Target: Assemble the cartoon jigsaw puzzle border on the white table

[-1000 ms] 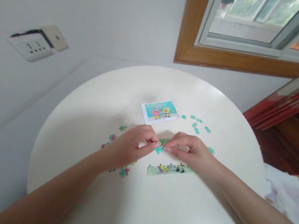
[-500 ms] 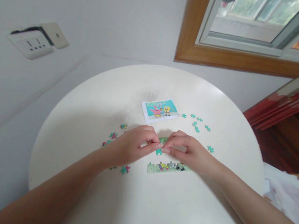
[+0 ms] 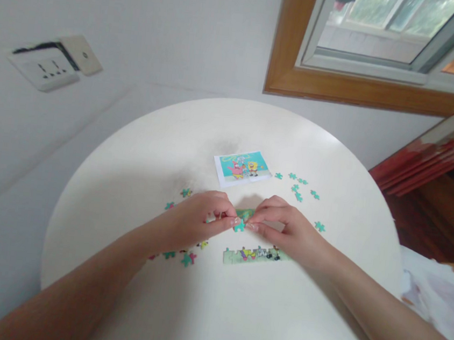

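In front of me, a teal puzzle piece (image 3: 239,226) is held up between my two hands. My left hand (image 3: 208,214) pinches its left side with thumb and forefinger. The thumb and forefinger of my right hand (image 3: 282,219) close at the piece's right edge. Just behind the fingertips lies a green strip of puzzle (image 3: 245,213), partly covered by the hands. Nearer to me is a row of joined puzzle pieces (image 3: 256,255) with cartoon figures; its right end is hidden under my right hand.
A picture card (image 3: 243,169) lies beyond my hands on the round white table (image 3: 212,309). Several loose teal pieces (image 3: 298,196) are spread at the right. Mixed-colour pieces (image 3: 188,259) lie around my left forearm. A wall (image 3: 164,33) and window frame (image 3: 361,90) stand behind.
My left fingertips have shifted slightly left, opening a small gap between the hands, and the teal piece shows more fully. My right hand has barely moved.
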Available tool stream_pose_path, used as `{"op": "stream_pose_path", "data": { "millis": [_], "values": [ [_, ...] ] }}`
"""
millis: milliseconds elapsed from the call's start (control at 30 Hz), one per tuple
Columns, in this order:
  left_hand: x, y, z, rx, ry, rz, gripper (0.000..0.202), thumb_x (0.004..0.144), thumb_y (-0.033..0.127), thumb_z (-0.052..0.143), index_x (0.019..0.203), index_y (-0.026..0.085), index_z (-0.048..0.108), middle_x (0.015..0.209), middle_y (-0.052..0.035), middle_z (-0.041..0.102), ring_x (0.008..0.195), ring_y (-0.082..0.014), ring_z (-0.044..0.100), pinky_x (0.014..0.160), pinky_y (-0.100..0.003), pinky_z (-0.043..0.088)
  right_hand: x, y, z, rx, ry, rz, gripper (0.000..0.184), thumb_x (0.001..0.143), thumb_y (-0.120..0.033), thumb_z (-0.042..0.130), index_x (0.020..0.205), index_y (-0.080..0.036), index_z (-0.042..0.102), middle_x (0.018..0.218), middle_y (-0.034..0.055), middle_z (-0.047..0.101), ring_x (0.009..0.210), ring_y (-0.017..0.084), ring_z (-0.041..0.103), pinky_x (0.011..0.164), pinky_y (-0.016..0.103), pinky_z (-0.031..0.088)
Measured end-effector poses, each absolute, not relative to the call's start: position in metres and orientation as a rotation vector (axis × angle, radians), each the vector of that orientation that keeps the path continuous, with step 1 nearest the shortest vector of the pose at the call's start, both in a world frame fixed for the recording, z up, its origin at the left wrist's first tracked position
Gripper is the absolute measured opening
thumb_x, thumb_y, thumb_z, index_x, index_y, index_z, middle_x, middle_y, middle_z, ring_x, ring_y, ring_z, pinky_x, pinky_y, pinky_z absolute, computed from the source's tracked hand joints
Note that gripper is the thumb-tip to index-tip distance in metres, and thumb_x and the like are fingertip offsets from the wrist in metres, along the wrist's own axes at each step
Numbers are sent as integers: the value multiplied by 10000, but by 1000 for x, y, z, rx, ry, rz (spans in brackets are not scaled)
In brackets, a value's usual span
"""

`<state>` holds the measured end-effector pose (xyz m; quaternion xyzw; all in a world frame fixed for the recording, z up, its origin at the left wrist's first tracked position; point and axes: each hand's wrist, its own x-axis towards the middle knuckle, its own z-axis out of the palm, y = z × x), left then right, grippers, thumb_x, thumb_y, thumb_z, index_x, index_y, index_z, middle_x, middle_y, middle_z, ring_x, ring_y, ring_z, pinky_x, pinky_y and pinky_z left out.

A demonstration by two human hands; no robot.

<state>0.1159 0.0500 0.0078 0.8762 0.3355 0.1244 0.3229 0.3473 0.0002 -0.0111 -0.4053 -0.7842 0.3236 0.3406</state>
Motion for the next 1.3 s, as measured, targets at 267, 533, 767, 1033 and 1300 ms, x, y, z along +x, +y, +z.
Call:
{"op": "stream_pose_path", "data": {
  "millis": [267,533,767,1033,1300],
  "values": [
    [101,42,-5,2391,1000,23,285,899,336,522,685,211,662,708,2,628,712,-171,589,691,-288,384,350,-1,-14,-818,-2428,589,193,951,-224,587,1040,-234,758,903,41,719,889,178,590,847,358,387],
    [110,36,-1,2436,1006,41,285,881,279,525,624,195,614,685,-2,582,743,-186,568,725,-309,378,343,-9,-14,-793,-2610,550,222,947,-177,577,1061,-250,753,965,40,700,958,188,573,885,369,321],
    [107,34,-4,2449,988,29,236,885,281,554,699,212,681,771,-17,591,836,-205,570,809,-342,370,339,-14,-15,-791,-2771,423,207,944,-218,587,1075,-265,740,911,24,648,918,193,515,866,366,285],
    [108,34,-8,2428,983,58,230,880,302,576,694,223,685,777,1,562,771,-173,554,722,-300,367,337,-16,-11,-781,-2823,329,240,948,-203,571,1121,-265,725,899,23,641,932,199,518,871,371,269],
    [106,32,-9,2500,987,13,226,900,288,589,701,219,671,793,-6,570,831,-200,551,787,-333,354,338,-17,-11,-784,-2831,336,252,960,-204,541,1134,-259,716,888,20,634,923,202,497,877,377,269]
  ]
}}
